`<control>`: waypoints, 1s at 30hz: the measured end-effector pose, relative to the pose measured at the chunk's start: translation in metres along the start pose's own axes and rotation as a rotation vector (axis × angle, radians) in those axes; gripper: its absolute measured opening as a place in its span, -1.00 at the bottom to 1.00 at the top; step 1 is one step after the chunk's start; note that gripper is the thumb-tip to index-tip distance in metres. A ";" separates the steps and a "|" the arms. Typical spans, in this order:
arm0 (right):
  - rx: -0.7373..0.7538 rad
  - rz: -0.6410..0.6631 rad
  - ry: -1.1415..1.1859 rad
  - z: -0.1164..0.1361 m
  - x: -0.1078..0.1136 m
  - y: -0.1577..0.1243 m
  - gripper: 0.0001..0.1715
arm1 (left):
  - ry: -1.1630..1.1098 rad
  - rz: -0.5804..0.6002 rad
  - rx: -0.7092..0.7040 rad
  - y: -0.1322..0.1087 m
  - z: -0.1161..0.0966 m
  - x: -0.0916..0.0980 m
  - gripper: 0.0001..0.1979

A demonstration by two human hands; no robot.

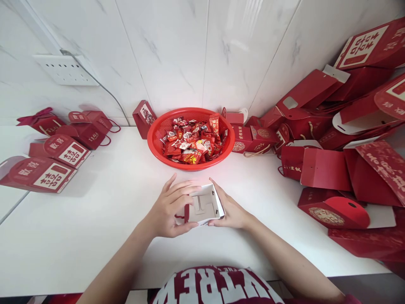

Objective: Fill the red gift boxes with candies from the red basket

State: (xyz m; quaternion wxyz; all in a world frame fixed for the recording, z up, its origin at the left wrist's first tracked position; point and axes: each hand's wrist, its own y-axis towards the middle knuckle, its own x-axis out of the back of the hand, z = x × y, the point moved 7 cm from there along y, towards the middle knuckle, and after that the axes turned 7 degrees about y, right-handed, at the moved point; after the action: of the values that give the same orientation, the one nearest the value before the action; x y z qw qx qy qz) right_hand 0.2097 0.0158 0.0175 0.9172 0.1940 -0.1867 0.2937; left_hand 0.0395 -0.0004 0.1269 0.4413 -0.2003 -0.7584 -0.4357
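Observation:
A small red gift box [202, 204] with a white inside stands open at the top, near the table's front middle. My left hand [172, 207] is closed on its left side, with fingers lying over the upper rim and the thumb at the near edge. A bit of red cord shows under that palm. On the box's right wall, my right hand [232, 209] grips with thumb and fingers. Just beyond the hands sits an oval red plastic basket [153, 145] holding a heap of red-wrapped candies [193, 143].
Several red boxes [53, 173] stand on the left of the white table [104, 228]. A large pile of red boxes [325, 169] fills the right side. One upright box [144, 118] leans by the tiled wall. A cable [104, 89] hangs from the power strip [66, 69].

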 end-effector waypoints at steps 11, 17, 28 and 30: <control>-0.032 -0.020 -0.090 0.003 0.003 0.002 0.59 | 0.101 0.272 0.204 -0.012 0.024 -0.003 -0.55; -0.028 0.014 -0.076 0.002 0.001 0.000 0.54 | -0.132 0.326 0.312 -0.017 0.027 -0.037 -0.11; 0.065 -0.125 -0.339 0.048 0.047 -0.003 0.22 | -0.313 0.085 0.369 -0.017 0.033 -0.061 0.05; 0.106 -0.166 -0.400 0.060 0.051 -0.004 0.16 | -0.300 0.092 0.366 -0.015 0.030 -0.061 0.03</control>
State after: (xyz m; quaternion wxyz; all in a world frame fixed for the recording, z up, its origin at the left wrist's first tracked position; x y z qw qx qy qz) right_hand 0.2371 0.0093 0.0915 0.8715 0.3112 -0.3325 0.1822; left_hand 0.0466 0.0221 0.0617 0.3720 -0.2139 -0.8719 -0.2358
